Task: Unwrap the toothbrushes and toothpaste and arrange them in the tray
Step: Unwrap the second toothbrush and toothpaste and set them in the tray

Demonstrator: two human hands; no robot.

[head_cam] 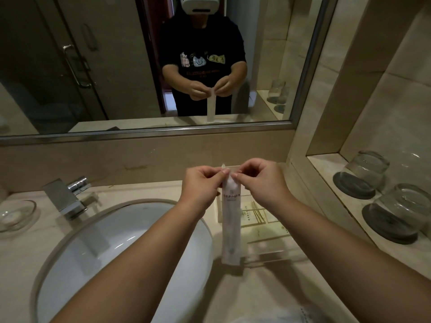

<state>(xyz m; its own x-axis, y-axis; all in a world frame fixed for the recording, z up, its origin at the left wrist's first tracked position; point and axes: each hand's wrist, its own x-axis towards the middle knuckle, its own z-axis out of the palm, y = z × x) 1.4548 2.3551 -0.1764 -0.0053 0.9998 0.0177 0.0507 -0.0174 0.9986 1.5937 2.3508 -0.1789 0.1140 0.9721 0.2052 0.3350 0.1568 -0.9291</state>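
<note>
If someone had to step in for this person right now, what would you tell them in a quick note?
Left hand and right hand both pinch the top edge of a sealed toothbrush packet, which hangs upright over the counter beside the sink.
The clear tray sits on the counter behind the packet, holding some flat packets.
Done: no unwrapped item can be seen.
Left: tear this packet open, unwrap the rest, arrange everything in the tray.
</note>
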